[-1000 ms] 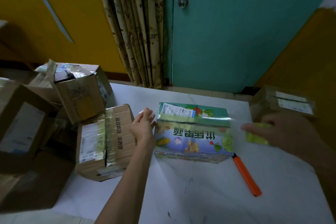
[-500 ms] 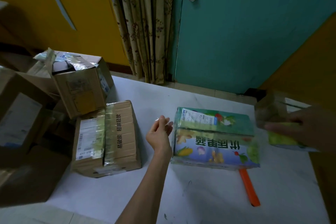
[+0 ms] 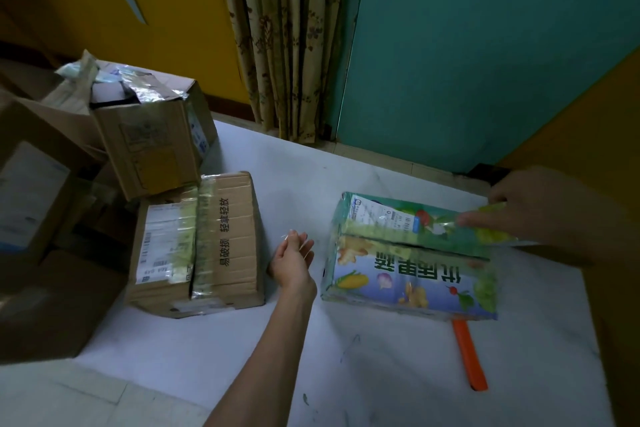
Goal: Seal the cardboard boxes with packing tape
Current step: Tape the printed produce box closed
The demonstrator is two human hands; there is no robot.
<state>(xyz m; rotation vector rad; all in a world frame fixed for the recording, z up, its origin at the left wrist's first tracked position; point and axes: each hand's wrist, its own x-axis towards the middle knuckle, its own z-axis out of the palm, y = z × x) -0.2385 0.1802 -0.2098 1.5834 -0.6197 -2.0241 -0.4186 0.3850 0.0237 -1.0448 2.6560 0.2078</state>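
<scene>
Counter [image 3: 346, 357]: taped cardboard box [image 3: 228, 243] at left, opened carton [image 3: 152, 149] behind it; produce carton [image 3: 408, 274] at right, box cutter [image 3: 471, 354] at its front edge.

The printed box [image 3: 408, 274] is sporting a green top and a blue side, with yellow corn, other veg pictures and big black characters. The tape [image 3: 493, 236] is looking yellowish-green and see-through, with the same tint running in a band down the plain brown box [image 3: 235, 239], which is also wearing black lettering and a white label [image 3: 156, 246]. The cutter [image 3: 470, 354] is glowing bright orange against the white table [image 3: 346, 374]. Behind, the door [image 3: 485, 62] is showing teal, the wall [image 3: 173, 10] mustard yellow, and the curtain [image 3: 287, 45] is doing beige with a brown floral print.
</scene>
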